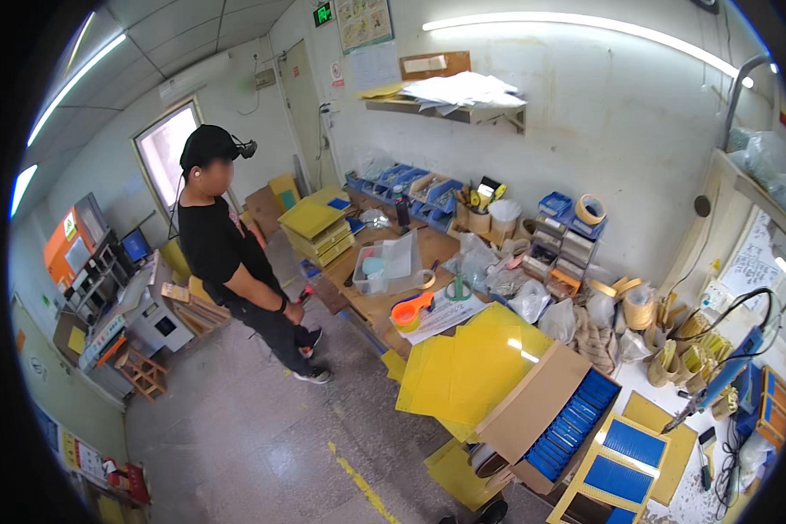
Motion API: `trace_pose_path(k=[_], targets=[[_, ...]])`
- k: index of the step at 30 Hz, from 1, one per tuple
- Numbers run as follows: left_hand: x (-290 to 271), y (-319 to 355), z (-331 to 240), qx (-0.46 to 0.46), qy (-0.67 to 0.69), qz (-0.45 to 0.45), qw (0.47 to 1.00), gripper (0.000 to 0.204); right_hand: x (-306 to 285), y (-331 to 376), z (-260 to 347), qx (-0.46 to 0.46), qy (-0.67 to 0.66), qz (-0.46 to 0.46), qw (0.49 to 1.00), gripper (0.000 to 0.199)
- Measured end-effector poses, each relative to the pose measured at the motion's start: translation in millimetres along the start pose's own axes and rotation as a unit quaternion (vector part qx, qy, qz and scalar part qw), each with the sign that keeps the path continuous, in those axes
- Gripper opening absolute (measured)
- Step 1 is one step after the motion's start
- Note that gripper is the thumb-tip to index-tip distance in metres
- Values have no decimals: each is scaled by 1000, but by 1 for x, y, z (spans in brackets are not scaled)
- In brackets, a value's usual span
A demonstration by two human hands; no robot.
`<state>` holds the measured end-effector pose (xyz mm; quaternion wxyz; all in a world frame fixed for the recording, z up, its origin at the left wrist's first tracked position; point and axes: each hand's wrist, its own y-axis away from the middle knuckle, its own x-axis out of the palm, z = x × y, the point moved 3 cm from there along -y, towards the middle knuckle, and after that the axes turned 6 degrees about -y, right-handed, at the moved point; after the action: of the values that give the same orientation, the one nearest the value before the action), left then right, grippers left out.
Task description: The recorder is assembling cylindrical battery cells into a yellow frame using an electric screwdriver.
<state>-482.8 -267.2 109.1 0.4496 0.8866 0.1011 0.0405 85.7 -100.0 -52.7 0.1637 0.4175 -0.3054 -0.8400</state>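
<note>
Neither my left hand nor my right hand can be made out. Nearest the lower edge, a tilted brown cardboard box (pixel 521 397) holds several blue ribbed parts (pixel 572 425) in rows. Beside it lies a yellow frame-like panel (pixel 588 457) with blue ribbed pieces (pixel 635 442) in its openings. Thin yellow sheets (pixel 467 367) are spread in an overlapping pile behind the box. Round tan and grey shapes (pixel 489 461) show under the box's left corner, too partly hidden to name. Dark shoe-like shapes (pixel 492 512) appear at the bottom edge.
Another person (pixel 227 236) stands left of the wooden table (pixel 358 293), hands together in front. On the table are a clear plastic bin (pixel 386 266), green-handled scissors (pixel 458 289) and an orange tape dispenser (pixel 410 310). A blue pen-shaped tool (pixel 716 384) hangs at right near cables.
</note>
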Motion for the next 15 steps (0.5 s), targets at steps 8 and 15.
trace_pose_path(k=[8,15], targets=[[-38,8,-29,-12,29,-52,998,45,-10,-49,114,-17,-67,-28,997,18],[-150,-2,-7,-35,62,-33,997,45,60,29,106,86,-45,-76,992,15]])
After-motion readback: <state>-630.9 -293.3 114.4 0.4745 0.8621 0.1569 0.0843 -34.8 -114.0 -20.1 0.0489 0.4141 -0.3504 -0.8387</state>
